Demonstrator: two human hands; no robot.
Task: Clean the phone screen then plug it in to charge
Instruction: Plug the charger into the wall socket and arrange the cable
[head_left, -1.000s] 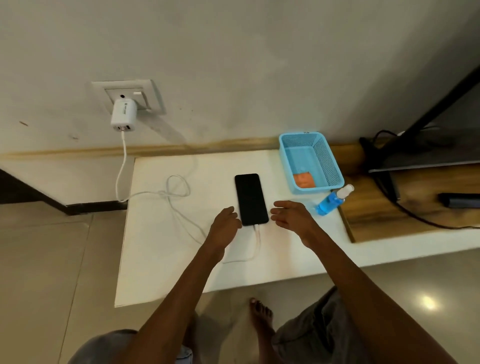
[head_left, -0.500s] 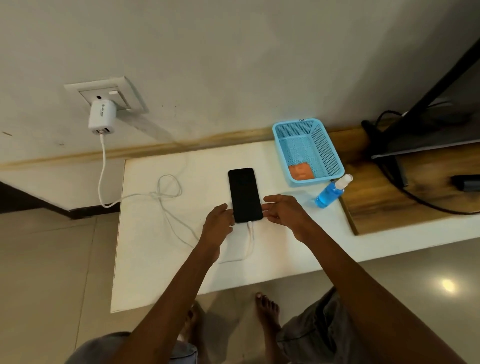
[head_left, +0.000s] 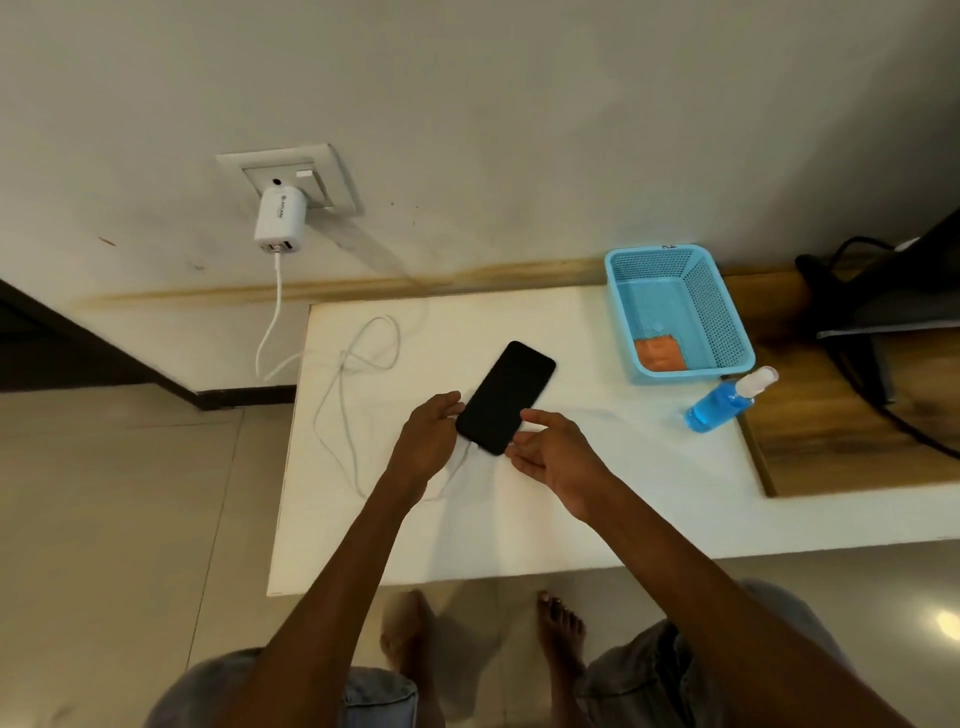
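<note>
The black phone (head_left: 506, 395) is over the white table (head_left: 597, 499), its screen dark and its far end angled to the right. My left hand (head_left: 431, 439) grips its near left corner. My right hand (head_left: 553, 460) pinches its near right corner, fingers above and below. A white cable (head_left: 343, 410) meets the phone's near end between my hands; the plug itself is partly hidden. The cable loops across the table up to the white charger (head_left: 280, 221) in the wall socket (head_left: 322, 176).
A blue mesh basket (head_left: 727, 332) holding an orange cloth (head_left: 658, 353) stands at the back right. A blue spray bottle (head_left: 724, 402) lies beside it. A wooden board (head_left: 852, 436) with black cables lies further right. My bare feet are below the table edge.
Both hands closed in from either side and took hold of the phone's near end. The phone turned from straight to angled, its far end swinging right.
</note>
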